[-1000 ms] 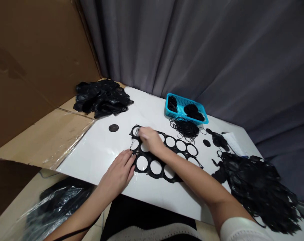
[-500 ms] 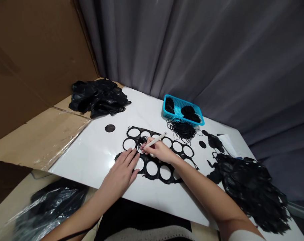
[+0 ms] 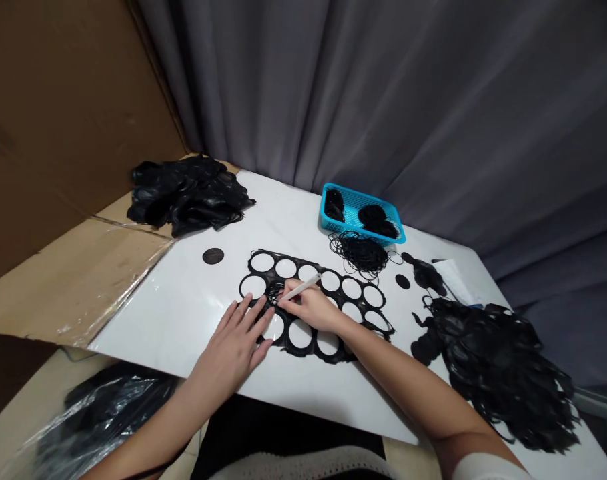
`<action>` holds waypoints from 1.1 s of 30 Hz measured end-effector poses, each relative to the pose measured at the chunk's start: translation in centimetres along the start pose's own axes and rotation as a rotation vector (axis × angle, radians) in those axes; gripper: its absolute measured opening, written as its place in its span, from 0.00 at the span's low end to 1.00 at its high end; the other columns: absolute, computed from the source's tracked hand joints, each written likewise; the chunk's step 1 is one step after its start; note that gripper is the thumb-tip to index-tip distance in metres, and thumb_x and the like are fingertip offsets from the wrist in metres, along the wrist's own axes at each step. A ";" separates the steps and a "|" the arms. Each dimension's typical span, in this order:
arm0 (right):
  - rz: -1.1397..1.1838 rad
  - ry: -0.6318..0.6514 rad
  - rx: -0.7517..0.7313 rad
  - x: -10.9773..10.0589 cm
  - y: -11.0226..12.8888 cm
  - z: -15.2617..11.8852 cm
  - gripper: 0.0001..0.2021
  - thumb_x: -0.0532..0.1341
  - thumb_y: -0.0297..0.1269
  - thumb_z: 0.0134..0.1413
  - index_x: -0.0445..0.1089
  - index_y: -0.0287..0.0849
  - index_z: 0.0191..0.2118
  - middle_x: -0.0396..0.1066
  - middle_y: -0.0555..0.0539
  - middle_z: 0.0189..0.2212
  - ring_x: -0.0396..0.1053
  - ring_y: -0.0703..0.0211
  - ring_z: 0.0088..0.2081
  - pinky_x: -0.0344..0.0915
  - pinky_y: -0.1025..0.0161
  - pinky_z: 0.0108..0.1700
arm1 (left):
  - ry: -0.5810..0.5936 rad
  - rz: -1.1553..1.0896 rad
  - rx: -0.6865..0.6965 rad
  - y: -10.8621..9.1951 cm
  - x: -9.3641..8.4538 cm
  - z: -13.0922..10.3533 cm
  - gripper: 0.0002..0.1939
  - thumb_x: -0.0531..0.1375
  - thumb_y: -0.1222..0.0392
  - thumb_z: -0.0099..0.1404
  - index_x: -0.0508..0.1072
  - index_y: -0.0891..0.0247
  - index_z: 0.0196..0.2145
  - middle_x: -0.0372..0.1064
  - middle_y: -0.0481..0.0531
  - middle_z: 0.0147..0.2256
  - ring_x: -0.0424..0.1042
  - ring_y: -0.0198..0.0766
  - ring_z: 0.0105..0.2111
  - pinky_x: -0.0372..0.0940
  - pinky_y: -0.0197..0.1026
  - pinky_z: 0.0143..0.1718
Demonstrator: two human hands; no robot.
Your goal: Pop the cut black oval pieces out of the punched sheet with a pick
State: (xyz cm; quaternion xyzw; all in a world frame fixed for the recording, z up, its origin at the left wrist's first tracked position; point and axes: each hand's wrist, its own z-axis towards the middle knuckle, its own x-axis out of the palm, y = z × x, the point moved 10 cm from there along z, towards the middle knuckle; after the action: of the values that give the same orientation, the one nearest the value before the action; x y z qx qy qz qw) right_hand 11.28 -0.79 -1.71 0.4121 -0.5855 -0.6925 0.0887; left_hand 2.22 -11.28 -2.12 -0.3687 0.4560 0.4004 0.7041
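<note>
A thin black rubber-like sheet (image 3: 314,341) with rows of large round holes lies on the white table. My left hand (image 3: 233,350) rests flat with fingers spread, its fingertips on the sheet's left part. In my right hand (image 3: 313,310) is a slim white pen-like tool (image 3: 305,287), slanting up to the right; its tip is hidden by my fingers. Beside those fingertips, thin black rings (image 3: 273,291) are bunched over one hole. Whether my fingers also pinch the rings, I cannot tell.
A blue basket (image 3: 328,223) holds black ring bundles, with a loose ring heap (image 3: 361,255) before it. Black sheets are piled at the back left (image 3: 183,193) and black scraps at the right (image 3: 503,367). A black disc (image 3: 213,256) lies left. Cardboard (image 3: 73,267) borders the table.
My right hand has shifted slightly left and down with the tool, and the rings lie lower over the hole. My left fingers are spread wider. The whole view has shifted slightly.
</note>
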 end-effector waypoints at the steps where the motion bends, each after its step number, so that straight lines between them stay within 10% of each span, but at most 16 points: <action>1: -0.008 -0.001 -0.007 0.0 0.1 0.0 0.10 0.61 0.36 0.59 0.60 0.44 0.29 0.68 0.51 0.32 0.65 0.59 0.36 0.59 0.63 0.39 | -0.001 0.001 0.001 0.0 0.0 0.0 0.24 0.55 0.53 0.72 0.66 0.61 0.63 0.59 0.58 0.66 0.55 0.58 0.66 0.56 0.61 0.63; 11: -0.421 0.033 -0.350 1.9 2.9 -1.2 0.06 0.56 0.28 0.61 0.62 0.45 0.34 0.69 0.43 0.37 0.62 0.52 0.40 0.61 0.57 0.44 | 0.013 -0.004 -0.017 0.1 0.3 -0.1 0.24 0.55 0.53 0.72 0.67 0.60 0.63 0.61 0.59 0.64 0.54 0.58 0.67 0.55 0.62 0.63; 16: -0.412 -0.512 -0.110 -9.2 0.1 1.0 0.09 0.52 0.31 0.62 0.59 0.45 0.29 0.67 0.45 0.31 0.63 0.53 0.36 0.60 0.57 0.43 | -0.014 0.021 -0.009 0.2 -0.4 -0.1 0.23 0.55 0.53 0.71 0.68 0.61 0.62 0.60 0.59 0.65 0.56 0.61 0.66 0.60 0.63 0.60; 19: -0.215 -0.580 0.085 -13.1 -3.2 1.2 0.09 0.58 0.38 0.58 0.60 0.45 0.28 0.67 0.49 0.27 0.65 0.56 0.31 0.61 0.61 0.36 | -0.023 0.014 -0.015 0.3 -0.7 0.2 0.22 0.55 0.53 0.71 0.69 0.61 0.60 0.62 0.60 0.64 0.56 0.63 0.65 0.61 0.64 0.59; 26: 0.341 -0.174 0.173 -6.4 -4.5 -1.1 0.12 0.62 0.43 0.54 0.58 0.45 0.32 0.74 0.49 0.35 0.67 0.63 0.24 0.62 0.64 0.28 | -0.053 -0.181 0.099 -2.7 -0.5 2.7 0.22 0.52 0.59 0.73 0.64 0.66 0.63 0.64 0.63 0.62 0.63 0.51 0.62 0.59 0.57 0.64; 33: 0.113 -0.020 0.141 -3.6 -2.7 -3.3 0.10 0.61 0.39 0.57 0.60 0.44 0.30 0.64 0.55 0.25 0.62 0.63 0.28 0.57 0.65 0.32 | 0.007 -0.145 0.135 -3.8 1.0 2.4 0.25 0.54 0.59 0.72 0.61 0.64 0.65 0.56 0.62 0.67 0.56 0.51 0.67 0.57 0.57 0.65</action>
State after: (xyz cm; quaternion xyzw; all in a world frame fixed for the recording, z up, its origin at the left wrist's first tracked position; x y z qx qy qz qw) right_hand 16.78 -0.22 -2.38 0.3765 -0.6560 -0.6475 0.0926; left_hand 6.72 -10.42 -1.75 -0.3538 0.4566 0.3156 0.7528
